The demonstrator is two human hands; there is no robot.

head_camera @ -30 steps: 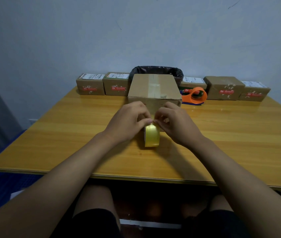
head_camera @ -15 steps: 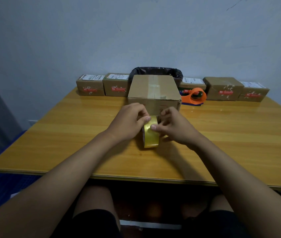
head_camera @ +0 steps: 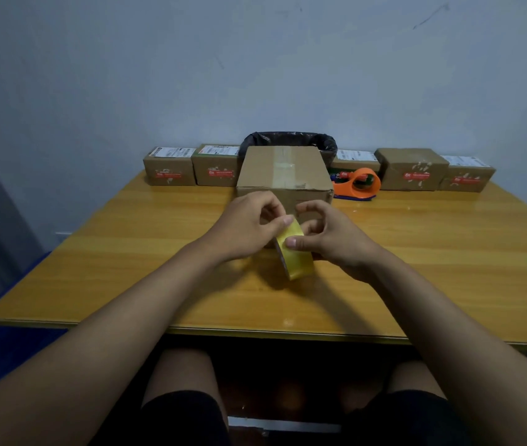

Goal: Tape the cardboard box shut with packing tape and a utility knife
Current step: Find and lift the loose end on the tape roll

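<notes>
A yellowish roll of packing tape (head_camera: 297, 257) stands on edge on the wooden table (head_camera: 127, 252), tilted a little. My right hand (head_camera: 336, 243) grips the roll, thumb pressed on its outer face. My left hand (head_camera: 249, 226) pinches at the top of the roll with thumb and forefinger. Just behind the hands stands a brown cardboard box (head_camera: 284, 172) with a strip of clear tape along its top seam. No utility knife shows in view.
An orange tape dispenser (head_camera: 360, 183) lies right of the box. Several small labelled parcels (head_camera: 168, 167) line the table's far edge against the wall. A bin with a black liner (head_camera: 291, 140) stands behind the box. My knees are under the near table edge.
The roll has tilted and turned under my hands. My right thumb has slid down onto its face, and my left fingers have lifted to its top edge.
</notes>
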